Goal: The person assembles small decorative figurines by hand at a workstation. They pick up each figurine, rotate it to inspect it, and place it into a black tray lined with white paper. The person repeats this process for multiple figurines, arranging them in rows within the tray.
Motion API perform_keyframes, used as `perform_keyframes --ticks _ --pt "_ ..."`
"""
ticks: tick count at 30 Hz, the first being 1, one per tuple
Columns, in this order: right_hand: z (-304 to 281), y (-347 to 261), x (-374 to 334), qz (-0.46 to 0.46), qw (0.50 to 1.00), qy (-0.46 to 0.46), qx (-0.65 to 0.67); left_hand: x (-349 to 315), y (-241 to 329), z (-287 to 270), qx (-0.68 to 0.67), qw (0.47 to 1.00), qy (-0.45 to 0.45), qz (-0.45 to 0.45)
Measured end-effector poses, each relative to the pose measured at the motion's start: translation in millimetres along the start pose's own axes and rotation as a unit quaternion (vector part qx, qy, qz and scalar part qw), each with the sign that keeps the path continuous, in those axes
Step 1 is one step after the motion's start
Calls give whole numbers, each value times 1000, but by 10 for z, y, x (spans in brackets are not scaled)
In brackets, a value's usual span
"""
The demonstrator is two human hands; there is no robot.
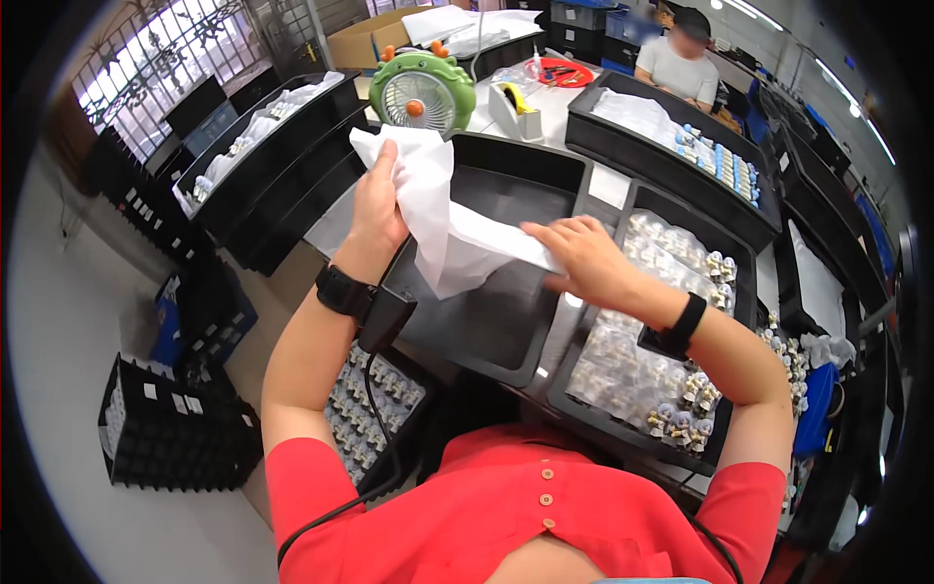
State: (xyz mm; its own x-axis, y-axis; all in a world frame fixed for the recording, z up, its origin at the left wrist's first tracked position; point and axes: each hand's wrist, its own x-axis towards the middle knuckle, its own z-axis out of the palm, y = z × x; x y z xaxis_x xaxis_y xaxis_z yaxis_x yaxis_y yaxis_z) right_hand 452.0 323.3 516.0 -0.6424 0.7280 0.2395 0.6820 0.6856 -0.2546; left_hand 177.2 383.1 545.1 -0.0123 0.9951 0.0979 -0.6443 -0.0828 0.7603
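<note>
A thin white sheet [443,229], creased and soft like paper or foam, is stretched between my hands above a black plastic tray [506,321]. My left hand [377,209] grips its upper left part, thumb pointing up. At the sheet's right end my right hand [582,258] pinches the edge, slightly blurred. To the right of that tray, another black tray [561,389] holds rows of small figurines [681,423], many of them under clear plastic film [618,365]. My right forearm passes over this second tray.
A green animal-shaped fan [423,92] and a yellow tape dispenser [516,109] stand behind the trays. Stacked black trays [268,190] rise at left. More figurines lie in a tray [375,409] below my left arm. A person [679,63] sits at the back right.
</note>
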Motion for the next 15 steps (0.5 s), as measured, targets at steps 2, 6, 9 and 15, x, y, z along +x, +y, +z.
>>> perform_keyframes --ticks 2,6,9,15 --pt "91 181 185 102 992 6 74 40 118 -177 28 1000 7 5" --pt "-344 437 422 120 963 35 237 141 501 -632 88 996 16 -11" --pt "-496 599 507 140 904 11 404 60 639 -974 123 992 10 -10" --pt "-437 859 855 232 835 107 487 -265 644 -1196 386 919 12 -85"
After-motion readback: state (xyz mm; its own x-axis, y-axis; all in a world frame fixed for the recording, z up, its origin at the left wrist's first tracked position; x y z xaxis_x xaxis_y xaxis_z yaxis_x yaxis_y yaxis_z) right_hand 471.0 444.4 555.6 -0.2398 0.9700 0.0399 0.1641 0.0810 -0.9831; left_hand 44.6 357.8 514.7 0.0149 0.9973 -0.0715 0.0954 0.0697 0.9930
